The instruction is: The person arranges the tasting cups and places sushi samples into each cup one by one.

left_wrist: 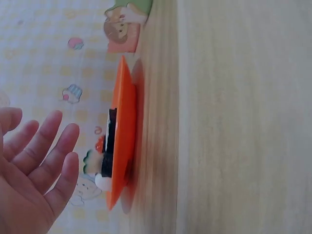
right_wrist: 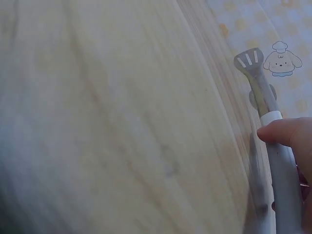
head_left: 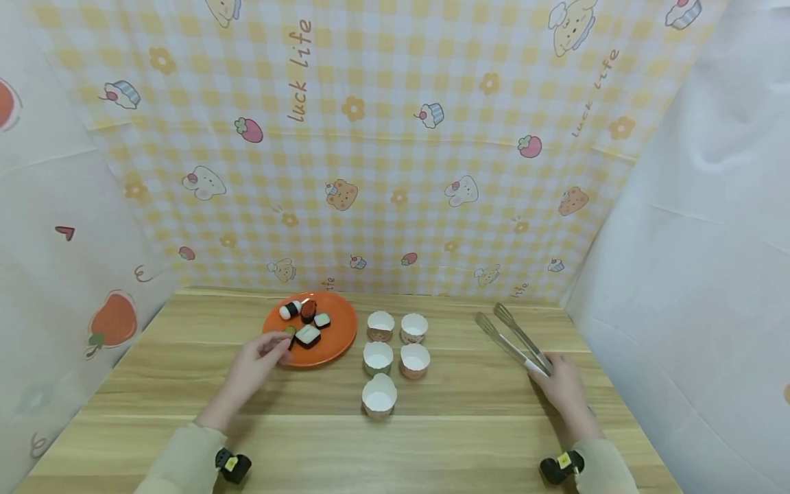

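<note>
At the near left rim of the orange plate (head_left: 338,335) hovers my left hand (head_left: 254,365). The left wrist view has its fingers (left_wrist: 41,146) loosely bent, holding nothing, beside the pieces on the plate. Several small sushi pieces lie there: a white one with a black band (head_left: 290,310), a red-topped one (head_left: 308,312), a small pale-green one (head_left: 322,320) and a larger white-topped one (head_left: 308,335). A green-topped piece (head_left: 290,331) is partly hidden by the left fingertips. On the right, my right hand (head_left: 564,385) grips metal tongs (head_left: 515,348), thumb along a grey handle (right_wrist: 285,190); their slotted ends are spread apart.
Several white-lined paper baking cups stand mid-table in two columns, the nearest cup (head_left: 379,396) in front and a pink cup (head_left: 414,361) behind it to the right. A checked cloth (head_left: 395,158) hangs at the table's back edge, with white cloths (head_left: 710,274) at the sides.
</note>
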A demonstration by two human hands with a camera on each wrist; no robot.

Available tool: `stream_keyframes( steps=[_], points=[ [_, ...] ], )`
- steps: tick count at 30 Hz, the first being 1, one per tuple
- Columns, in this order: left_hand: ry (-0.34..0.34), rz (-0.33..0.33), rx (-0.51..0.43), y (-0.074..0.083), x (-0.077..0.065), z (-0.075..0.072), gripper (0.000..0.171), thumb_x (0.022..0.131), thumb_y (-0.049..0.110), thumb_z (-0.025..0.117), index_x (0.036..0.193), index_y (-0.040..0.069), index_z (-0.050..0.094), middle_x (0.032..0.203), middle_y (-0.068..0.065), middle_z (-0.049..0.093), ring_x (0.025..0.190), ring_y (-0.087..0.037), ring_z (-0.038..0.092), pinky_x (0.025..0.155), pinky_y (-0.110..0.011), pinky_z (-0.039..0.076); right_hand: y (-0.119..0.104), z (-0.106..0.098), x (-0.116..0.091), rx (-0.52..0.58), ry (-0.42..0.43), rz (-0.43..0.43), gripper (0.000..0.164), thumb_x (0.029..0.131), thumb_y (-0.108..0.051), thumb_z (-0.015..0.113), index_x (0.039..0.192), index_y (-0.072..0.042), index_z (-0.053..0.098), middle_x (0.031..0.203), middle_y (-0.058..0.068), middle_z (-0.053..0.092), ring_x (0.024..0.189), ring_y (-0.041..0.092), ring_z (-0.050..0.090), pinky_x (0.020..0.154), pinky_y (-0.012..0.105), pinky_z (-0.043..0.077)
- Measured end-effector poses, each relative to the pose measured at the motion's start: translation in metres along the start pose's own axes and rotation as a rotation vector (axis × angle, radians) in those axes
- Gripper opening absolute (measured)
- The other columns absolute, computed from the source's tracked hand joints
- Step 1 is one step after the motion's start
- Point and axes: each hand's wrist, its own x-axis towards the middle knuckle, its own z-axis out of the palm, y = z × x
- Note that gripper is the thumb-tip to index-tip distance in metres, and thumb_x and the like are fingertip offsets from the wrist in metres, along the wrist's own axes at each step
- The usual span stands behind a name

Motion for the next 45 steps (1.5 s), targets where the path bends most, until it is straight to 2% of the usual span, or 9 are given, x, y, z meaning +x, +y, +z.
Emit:
stream_keyframes(
  steps=[5,7,14,20,29,37,45],
  points=[
    [0.057,-0.102,-0.080,-0.003,0.001,-0.011,0.039,0.101,0.022,0.052,0.122,-0.011,0.055,0.087,-0.018,0.068,0.078,-0.023,0.068,0.073,-0.039,0.058,0.001,0.000,-0.001,0.012,0.012,-0.010,0.051,0.086,-0.021,0.070,0.123,0.010,0.053,0.113,0.031,0.053,0.098,0.044,0.053,0.081,0.058,0.045],
    [0.070,-0.140,-0.080,-0.006,0.002,-0.015,0.041,0.102,0.023,0.050,0.125,-0.011,0.053,0.087,-0.017,0.068,0.078,-0.024,0.068,0.072,-0.037,0.058,0.002,0.000,-0.002,0.014,0.015,-0.011,0.051,0.086,-0.022,0.069,0.123,0.009,0.053,0.113,0.031,0.053,0.098,0.044,0.054,0.080,0.058,0.045],
    [0.086,-0.260,-0.095,-0.017,0.002,-0.026,0.047,0.103,0.026,0.045,0.133,-0.011,0.045,0.089,-0.015,0.069,0.077,-0.020,0.068,0.069,-0.029,0.057,0.002,0.001,-0.006,-0.002,0.012,0.001,0.053,0.088,-0.026,0.069,0.125,0.008,0.053,0.114,0.030,0.053,0.099,0.044,0.054,0.081,0.058,0.044],
    [0.079,-0.364,-0.141,-0.022,0.001,-0.029,0.048,0.104,0.024,0.042,0.138,-0.009,0.037,0.091,-0.015,0.068,0.073,-0.017,0.066,0.062,-0.029,0.055,-0.001,0.000,-0.009,-0.003,0.025,-0.004,0.055,0.087,-0.026,0.070,0.125,0.008,0.052,0.115,0.032,0.053,0.100,0.046,0.053,0.082,0.059,0.044],
    [0.032,-0.425,-0.185,-0.029,0.000,-0.029,0.046,0.104,0.018,0.035,0.139,-0.012,0.030,0.087,-0.014,0.068,0.068,-0.018,0.066,0.058,-0.029,0.056,-0.004,0.001,-0.010,0.014,0.059,-0.019,0.059,0.084,-0.028,0.073,0.125,0.009,0.053,0.113,0.030,0.055,0.097,0.044,0.055,0.078,0.058,0.046],
    [-0.011,-0.469,-0.208,-0.033,-0.001,-0.027,0.047,0.103,0.019,0.037,0.136,-0.015,0.031,0.081,-0.008,0.069,0.063,-0.017,0.067,0.052,-0.029,0.055,-0.006,-0.001,-0.010,0.041,0.042,0.002,0.058,0.085,-0.028,0.071,0.127,0.008,0.052,0.115,0.028,0.054,0.099,0.042,0.054,0.080,0.056,0.045],
    [-0.041,-0.490,-0.248,-0.034,0.003,-0.023,0.056,0.104,0.023,0.035,0.138,-0.019,0.022,0.082,-0.014,0.069,0.067,-0.023,0.069,0.060,-0.035,0.059,-0.009,-0.004,-0.010,0.065,0.045,0.029,0.060,0.088,-0.033,0.067,0.127,0.010,0.050,0.118,0.030,0.051,0.102,0.043,0.053,0.084,0.058,0.044]
  ],
)
